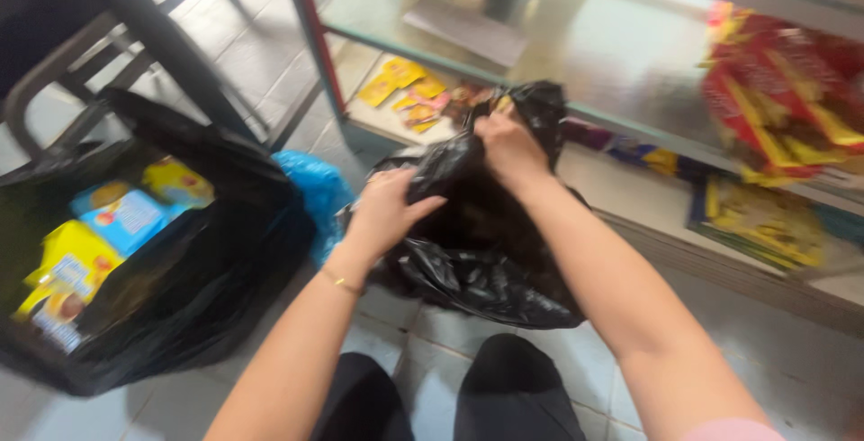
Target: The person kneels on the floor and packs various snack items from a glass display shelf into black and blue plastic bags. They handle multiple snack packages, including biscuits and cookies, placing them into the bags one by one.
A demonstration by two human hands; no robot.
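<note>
A crumpled black plastic bag (477, 261) stands on the tiled floor in front of my knees. My left hand (385, 211) grips its left edge near the top. My right hand (509, 146) pinches the bag's upper rim and holds it up against the glass display case (576, 45). The inside of the bag is hidden.
A larger open black bag (207, 270) at the left holds yellow and blue packets (117, 220). A blue plastic bag (315, 193) lies between the two. Red and yellow snack packs (783, 90) fill the case's shelves at the right. A dark chair frame (135, 36) stands at the upper left.
</note>
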